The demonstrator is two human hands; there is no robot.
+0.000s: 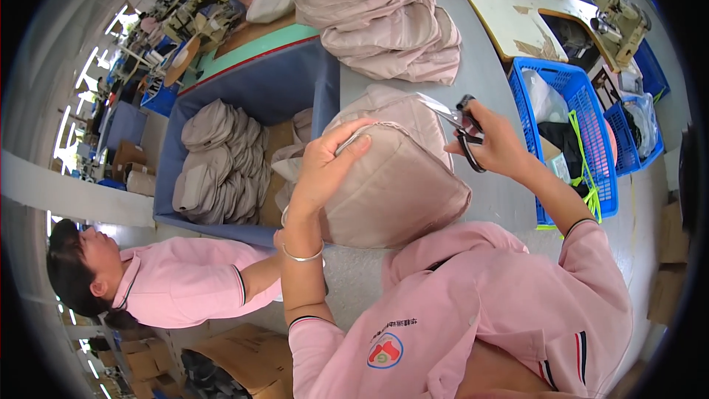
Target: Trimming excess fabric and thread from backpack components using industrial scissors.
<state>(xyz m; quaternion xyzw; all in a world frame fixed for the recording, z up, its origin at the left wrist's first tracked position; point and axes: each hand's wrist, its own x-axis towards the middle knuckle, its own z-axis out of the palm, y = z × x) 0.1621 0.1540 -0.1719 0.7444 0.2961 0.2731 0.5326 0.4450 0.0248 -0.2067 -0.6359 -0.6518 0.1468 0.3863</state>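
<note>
- We hold the beige padded bag [399, 185] at frame centre on the grey tabletop [487, 96]; it looks soft, light and floppy.
- Our left hand [325, 170] closes its fingers [354, 144] over the piped seam, the firmest hold.
- Our right hand [498, 144] grips scissors [458, 122], blades slightly open at the bag's top edge.
- Open tabletop lies rightward before the blue basket [569, 96].
</note>
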